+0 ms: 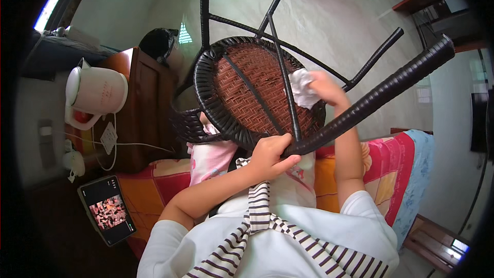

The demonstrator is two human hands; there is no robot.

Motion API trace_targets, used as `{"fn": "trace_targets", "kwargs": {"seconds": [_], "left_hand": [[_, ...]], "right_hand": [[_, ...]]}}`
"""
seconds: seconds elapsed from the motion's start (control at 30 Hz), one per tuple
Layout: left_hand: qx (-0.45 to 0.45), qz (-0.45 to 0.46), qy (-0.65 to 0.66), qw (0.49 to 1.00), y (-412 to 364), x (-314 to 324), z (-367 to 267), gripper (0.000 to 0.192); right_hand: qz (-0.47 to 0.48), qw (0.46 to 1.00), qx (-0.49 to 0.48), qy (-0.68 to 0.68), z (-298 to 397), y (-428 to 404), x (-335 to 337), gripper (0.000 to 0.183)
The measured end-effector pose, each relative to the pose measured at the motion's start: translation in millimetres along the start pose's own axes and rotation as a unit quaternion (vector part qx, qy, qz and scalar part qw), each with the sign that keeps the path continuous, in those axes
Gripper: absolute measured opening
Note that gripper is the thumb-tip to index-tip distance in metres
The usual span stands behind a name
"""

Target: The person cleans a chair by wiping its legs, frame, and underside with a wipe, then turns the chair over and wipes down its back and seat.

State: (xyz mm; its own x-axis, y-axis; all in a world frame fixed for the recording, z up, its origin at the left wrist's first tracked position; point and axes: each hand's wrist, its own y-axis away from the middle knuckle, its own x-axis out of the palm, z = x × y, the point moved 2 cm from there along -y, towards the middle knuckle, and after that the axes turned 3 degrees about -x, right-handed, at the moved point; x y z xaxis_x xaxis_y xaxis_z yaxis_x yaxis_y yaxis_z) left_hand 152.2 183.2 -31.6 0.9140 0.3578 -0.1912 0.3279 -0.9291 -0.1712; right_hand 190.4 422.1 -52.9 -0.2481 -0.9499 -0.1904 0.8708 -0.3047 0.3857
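A chair with black-wrapped legs (370, 96) lies tipped over across my lap, the underside of its round brown woven seat (251, 85) turned up towards me. My left hand (273, 155) grips the chair leg at its base, near the seat's rim. In my right hand (328, 88) is a crumpled white cloth (303, 88), held against the right part of the seat's underside, beside a thin black brace (283, 73). The chair's woven black back or arm part (189, 125) shows at the lower left of the seat.
I sit on a bed with a patchwork cover (154, 185). To the left, a white electric kettle (98, 90) stands on a wooden cabinet (142, 123), with white cables hanging by it. A tablet or phone (108, 210) with a lit screen lies near my left elbow. A black plastic bag (158, 44) stands behind the cabinet.
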Motion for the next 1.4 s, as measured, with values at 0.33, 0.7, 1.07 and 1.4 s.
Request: {"fn": "trace_targets", "kwargs": {"seconds": [0.33, 0.7, 1.07, 1.4], "left_hand": [[-0.012, 0.04, 0.008, 0.999, -6, 1, 1, 0.037], [0.008, 0.03, 0.001, 1.0, 0, -4, 3, 0.034], [0.025, -0.01, -0.036, 0.999, 4, -4, 1, 0.035], [0.032, -0.025, -0.017, 0.999, 3, 1, -3, 0.034]], "right_hand": [[-0.156, 0.901, -0.251, 0.319, 41, -77, 9, 0.026], [0.024, 0.966, -0.21, -0.147, 11, 42, 57, 0.057], [0.018, 0.97, -0.233, -0.071, 25, 32, 68, 0.039], [-0.059, 0.974, -0.214, -0.039, -17, -75, 35, 0.04]]}}
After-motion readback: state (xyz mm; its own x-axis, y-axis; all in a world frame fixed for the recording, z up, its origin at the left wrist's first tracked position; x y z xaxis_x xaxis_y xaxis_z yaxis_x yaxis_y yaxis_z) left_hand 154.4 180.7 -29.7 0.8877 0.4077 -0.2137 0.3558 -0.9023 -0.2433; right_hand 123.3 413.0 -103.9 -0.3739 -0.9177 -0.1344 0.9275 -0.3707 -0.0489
